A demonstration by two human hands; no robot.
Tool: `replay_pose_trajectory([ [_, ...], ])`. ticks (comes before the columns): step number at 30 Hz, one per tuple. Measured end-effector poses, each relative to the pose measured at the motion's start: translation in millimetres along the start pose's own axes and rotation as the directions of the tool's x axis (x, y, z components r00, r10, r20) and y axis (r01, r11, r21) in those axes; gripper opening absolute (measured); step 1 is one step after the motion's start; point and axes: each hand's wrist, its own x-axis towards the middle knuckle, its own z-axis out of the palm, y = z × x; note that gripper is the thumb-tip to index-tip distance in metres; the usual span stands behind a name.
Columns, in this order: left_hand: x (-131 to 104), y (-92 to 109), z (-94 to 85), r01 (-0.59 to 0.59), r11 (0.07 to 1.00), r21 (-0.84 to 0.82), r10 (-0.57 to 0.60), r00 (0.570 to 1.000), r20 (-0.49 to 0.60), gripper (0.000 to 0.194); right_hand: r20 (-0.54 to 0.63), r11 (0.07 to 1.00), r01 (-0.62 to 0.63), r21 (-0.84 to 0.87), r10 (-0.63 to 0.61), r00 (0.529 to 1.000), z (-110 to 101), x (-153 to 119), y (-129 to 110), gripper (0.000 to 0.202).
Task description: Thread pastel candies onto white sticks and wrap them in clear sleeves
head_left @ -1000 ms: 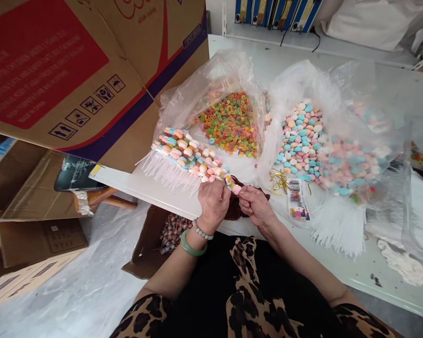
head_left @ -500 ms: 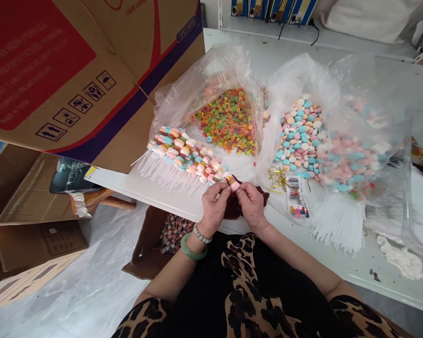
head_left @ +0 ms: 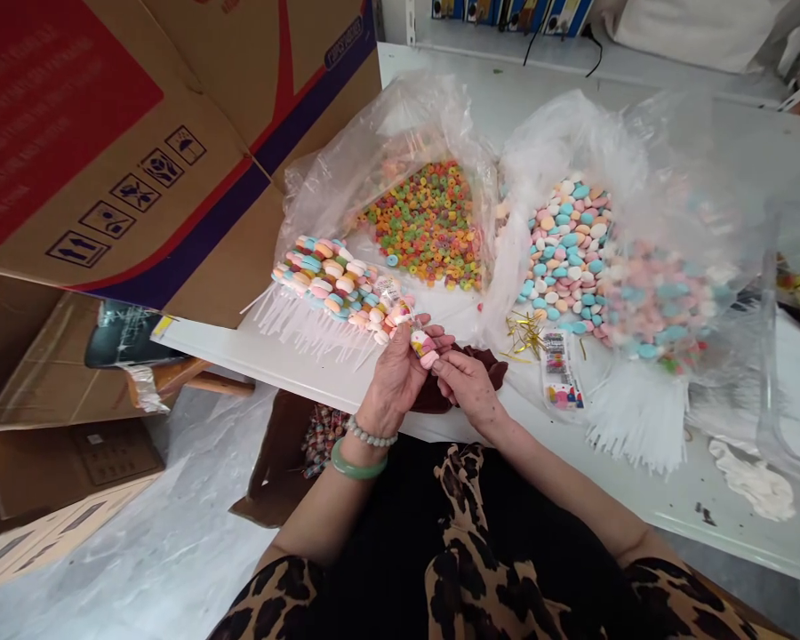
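A small candy stick in a printed clear wrapper (head_left: 423,345), with pink and white pieces, lies between my hands above the table's front edge. My left hand (head_left: 398,375) grips it from the left, its fingers curled behind the wrapper. At the lower pink end, the fingertips of my right hand (head_left: 468,384) pinch it. Just left lies a row of candy skewers (head_left: 337,280), pastel candies on white sticks. A dark brown cloth (head_left: 486,366) lies beneath and behind my hands.
Open plastic bags hold ring candies (head_left: 433,227) and pastel tablet candies (head_left: 566,249). Gold twist ties (head_left: 525,334), printed wrappers (head_left: 561,369) and white sticks (head_left: 636,422) lie to the right. A large carton (head_left: 240,178) stands left; an open box (head_left: 273,480) sits below the edge.
My hands have tilted the wrapped candy, so more of its printed wrapper shows. The left hand has opened out beneath it, and the right hand has shifted down to its lower end.
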Motion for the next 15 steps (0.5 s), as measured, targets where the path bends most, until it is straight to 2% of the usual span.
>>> replay_pose_trajectory([
  [4, -6, -12, 3.3, -0.090, 0.990, 0.105, 0.090, 0.996, 0.006, 0.040, -0.012, 0.966, -0.164, 0.198, 0.170, 0.985, 3, 6, -2, 0.033],
  [6, -8, -18, 5.0, -0.151, 0.975, 0.161, 0.150, 0.989, 0.016, 0.041, -0.034, 0.943, -0.184, 0.275, 0.201, 0.979, 6, 9, -5, 0.030],
  [9, -8, -24, 6.5, -0.170, 0.966, 0.193, 0.173, 0.985, 0.003, 0.041, -0.092, 0.917, -0.158, 0.366, 0.204, 0.975, 10, 12, -7, 0.026],
  [12, -5, -23, 4.4, -0.127, 0.977, 0.171, 0.126, 0.992, 0.021, 0.041, -0.151, 0.942, -0.097, 0.321, 0.152, 0.977, 9, 13, -4, 0.028],
  [15, -2, -15, -0.9, -0.091, 0.986, 0.142, 0.086, 0.995, 0.042, 0.040, -0.163, 0.996, 0.012, 0.084, 0.002, 0.987, 2, 11, 0, 0.029],
])
